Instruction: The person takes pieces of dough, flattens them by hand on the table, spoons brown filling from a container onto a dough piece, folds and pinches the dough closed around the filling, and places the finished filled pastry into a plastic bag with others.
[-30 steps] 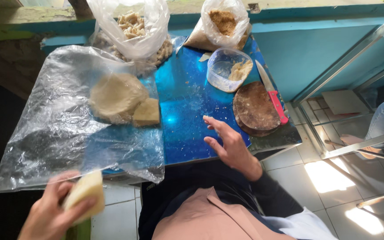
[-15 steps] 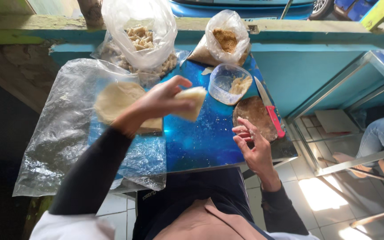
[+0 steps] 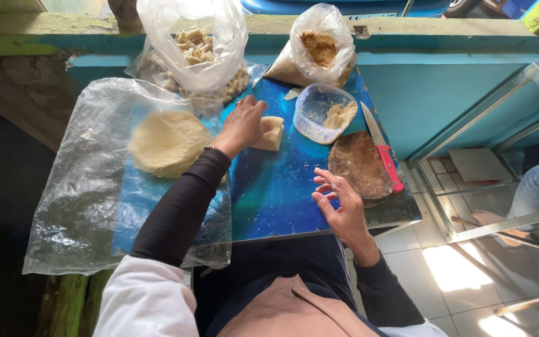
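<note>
My left hand (image 3: 242, 125) reaches across the blue table (image 3: 276, 193) and grips a pale block of dough (image 3: 269, 133) that rests on the tabletop. Left of it a flattened round of dough (image 3: 166, 142) lies on a clear plastic sheet (image 3: 76, 193). My right hand (image 3: 339, 206) hovers with fingers apart over the table's near right part, just beside a round dark wooden board (image 3: 360, 165). It holds nothing.
A red-handled knife (image 3: 383, 148) lies across the board. A clear plastic tub (image 3: 322, 112) with filling stands behind it. Two open plastic bags stand at the back, one of pale pieces (image 3: 194, 47) and one of brown crumbs (image 3: 319, 47). A metal rack (image 3: 494, 143) stands right.
My left hand has carried the dough block from low at the left up over the table and set it down near the tub. My right hand has stayed near the board.
</note>
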Motion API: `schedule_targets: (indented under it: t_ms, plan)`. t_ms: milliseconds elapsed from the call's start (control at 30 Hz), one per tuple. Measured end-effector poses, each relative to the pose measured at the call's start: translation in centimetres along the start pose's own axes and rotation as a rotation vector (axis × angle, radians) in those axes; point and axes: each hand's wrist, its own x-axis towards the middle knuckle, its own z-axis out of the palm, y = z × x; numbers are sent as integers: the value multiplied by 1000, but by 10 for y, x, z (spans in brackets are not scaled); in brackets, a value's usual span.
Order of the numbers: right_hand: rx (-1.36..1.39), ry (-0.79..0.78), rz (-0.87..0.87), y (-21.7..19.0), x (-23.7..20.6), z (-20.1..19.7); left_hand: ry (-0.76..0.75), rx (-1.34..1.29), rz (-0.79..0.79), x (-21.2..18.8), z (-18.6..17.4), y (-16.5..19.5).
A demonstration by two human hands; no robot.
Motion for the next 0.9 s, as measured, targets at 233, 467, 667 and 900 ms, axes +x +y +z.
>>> schedule_targets:
  t_ms: [233,467,667,900]
  plan:
    - [-128,-202,-137,-26,24,15,-160,52,63,-77,-123,51]
    - [-212,-400,-167,-39,38,77,114,349,-278,-208,-186,18]
    - [-296,-530,112,-35,48,124,233,457,-848,-294,-213,-76]
    - [179,-487,339,-29,44,138,70,-878,-1166,-330,-200,-158]
